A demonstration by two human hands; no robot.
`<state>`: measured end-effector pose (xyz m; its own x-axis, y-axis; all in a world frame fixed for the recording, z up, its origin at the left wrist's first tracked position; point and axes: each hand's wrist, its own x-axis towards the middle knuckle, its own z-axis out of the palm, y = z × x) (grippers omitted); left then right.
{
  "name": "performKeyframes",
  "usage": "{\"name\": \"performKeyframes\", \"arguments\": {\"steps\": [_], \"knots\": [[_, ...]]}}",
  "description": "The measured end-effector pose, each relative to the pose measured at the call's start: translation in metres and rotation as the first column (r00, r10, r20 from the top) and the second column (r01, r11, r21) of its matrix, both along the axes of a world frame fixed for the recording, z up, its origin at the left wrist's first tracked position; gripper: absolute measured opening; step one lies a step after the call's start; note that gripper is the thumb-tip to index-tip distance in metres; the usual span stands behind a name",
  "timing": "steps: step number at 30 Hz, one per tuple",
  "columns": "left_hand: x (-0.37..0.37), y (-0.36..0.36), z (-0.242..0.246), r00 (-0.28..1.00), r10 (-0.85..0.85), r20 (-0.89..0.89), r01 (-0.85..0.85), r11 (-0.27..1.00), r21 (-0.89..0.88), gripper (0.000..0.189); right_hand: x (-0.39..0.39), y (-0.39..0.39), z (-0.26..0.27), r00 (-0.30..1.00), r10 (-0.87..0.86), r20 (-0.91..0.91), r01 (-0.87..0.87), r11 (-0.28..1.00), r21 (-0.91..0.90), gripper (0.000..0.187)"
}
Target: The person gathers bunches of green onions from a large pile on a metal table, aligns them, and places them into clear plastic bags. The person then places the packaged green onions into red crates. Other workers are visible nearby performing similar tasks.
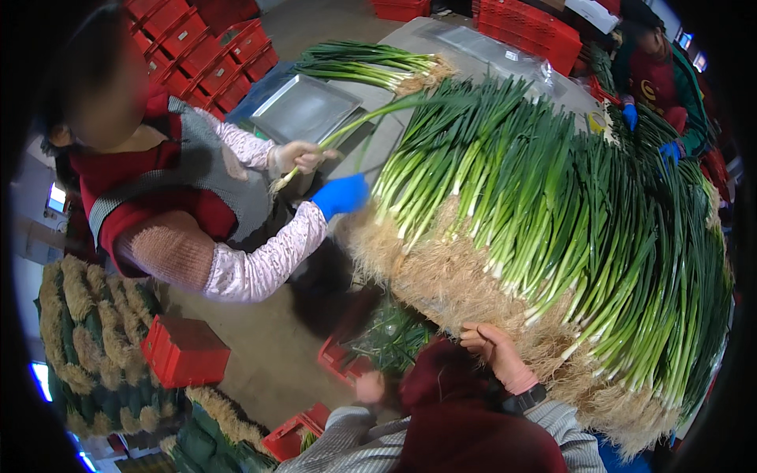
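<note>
My right hand (498, 356), in a pale orange glove with a dark watch at the wrist, is at the near edge of the table by the root ends (467, 290) of the green onions. Its fingers are slightly bent and nothing shows in them. Lower and to the left, my left hand (370, 387) is blurred beside a red crate (338, 362) of loose green leaves (393, 337); its fingers cannot be made out. A thick layer of green onions (532, 201) covers the table in front of me, roots towards me and dark green tops pointing away.
At left, a co-worker's bare-looking hand (298, 158) holds one green onion (349, 127); their blue-gloved hand (340, 195) is near the pile. A metal tray (307, 109) and a separate onion bundle (366, 65) lie beyond. Another person (662, 88) works at far right. Red crates (186, 352) stand around.
</note>
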<state>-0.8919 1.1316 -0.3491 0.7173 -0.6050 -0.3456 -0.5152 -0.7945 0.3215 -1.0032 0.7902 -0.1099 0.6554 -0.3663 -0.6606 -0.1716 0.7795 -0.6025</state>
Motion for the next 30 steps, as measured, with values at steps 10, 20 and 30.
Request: {"name": "performKeyframes", "arguments": {"steps": [10, 20, 30], "knots": [[0.091, -0.146, 0.073, 0.963, 0.168, 0.211, 0.022, 0.73, -0.683, 0.013, 0.013, 0.02, 0.005, 0.981, 0.19, 0.048, -0.191, 0.982, 0.012, 0.033], [0.196, -0.329, 0.134, 0.824, 0.085, 0.56, 0.188, 0.891, -0.412, 0.017, -0.035, 0.014, 0.011, 0.976, 0.188, 0.112, -0.173, 0.976, -0.135, 0.035], [0.202, -0.33, 0.113, 0.885, 0.367, -0.286, -0.423, 0.381, -0.822, 0.037, -0.11, 0.009, 0.101, 0.972, 0.178, 0.152, -0.132, 0.954, -0.27, 0.051]]}}
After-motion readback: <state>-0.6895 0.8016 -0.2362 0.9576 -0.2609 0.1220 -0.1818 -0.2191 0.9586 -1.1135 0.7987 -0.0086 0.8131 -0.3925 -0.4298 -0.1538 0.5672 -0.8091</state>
